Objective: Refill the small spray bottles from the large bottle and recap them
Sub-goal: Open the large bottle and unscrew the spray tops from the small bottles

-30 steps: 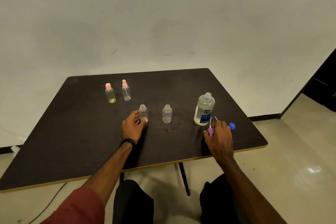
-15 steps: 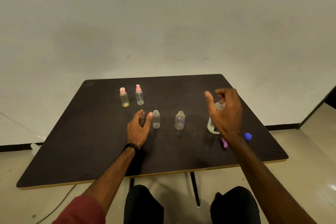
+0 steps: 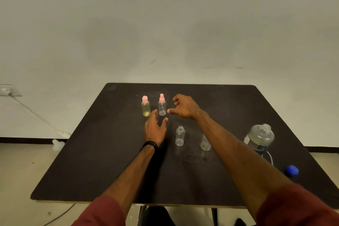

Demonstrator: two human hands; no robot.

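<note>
Four small bottles [image 3: 180, 136]; one large bottle [image 3: 260, 138]; one blue cap [image 3: 291, 170]; two hands [image 3: 155, 128].

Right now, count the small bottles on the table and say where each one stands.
4. A capped yellow bottle and a capped clear bottle stand at the back; an open bottle stands nearer; another small bottle is partly hidden behind the right forearm.

A dark table [image 3: 91, 161] stands against a pale wall [image 3: 165, 24]; a wall socket [image 3: 7, 91] at left feeds a white cable [image 3: 36, 117] down toward the beige floor [image 3: 18, 180].
</note>
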